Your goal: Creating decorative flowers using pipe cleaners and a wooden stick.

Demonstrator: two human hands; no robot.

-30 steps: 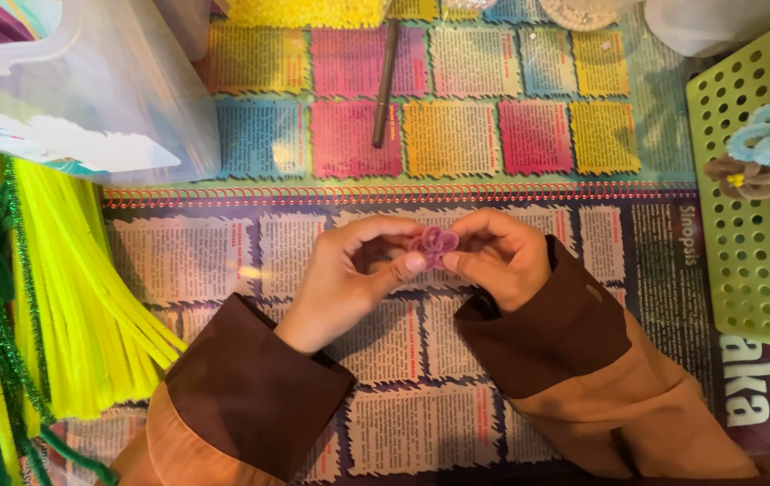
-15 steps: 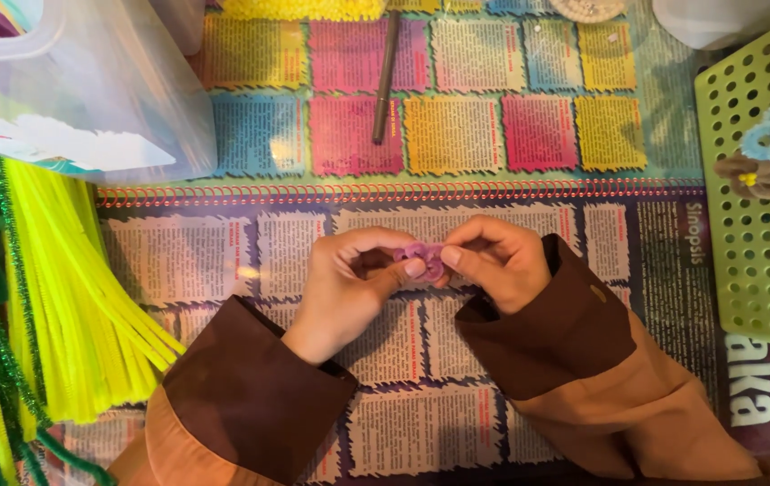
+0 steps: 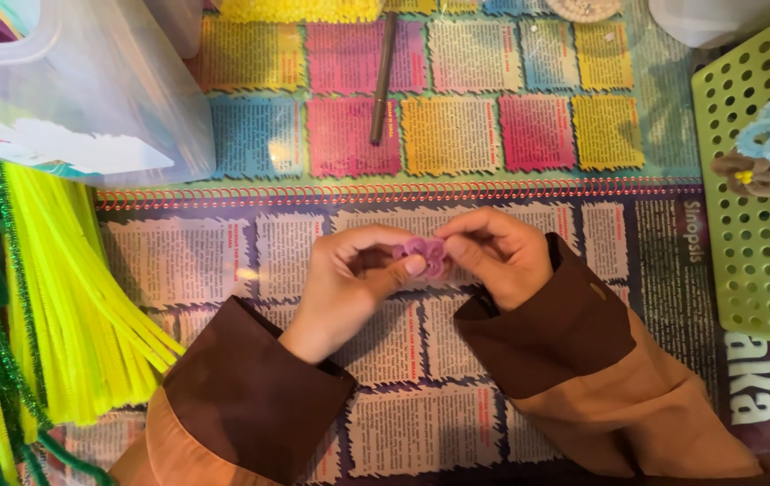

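Left hand (image 3: pixel 353 274) and right hand (image 3: pixel 497 256) both pinch 1 small purple pipe-cleaner flower (image 3: pixel 424 255) mid-tabletop. Yellow pipe cleaners (image 3: pixel 70 297) lie along the left edge.

- Your left hand (image 3: pixel 353 274) and right hand (image 3: pixel 497 256) are bare: no gloves, and no rings or watch in view.
- Each forearm carries a long sleeve in two tones.
- The cuff section at each wrist is dark brown, wide and smooth.
- Above the cuff, the sleeve changes to a lighter tan-orange fabric.
- The sleeve cloth is plain, with soft folds.
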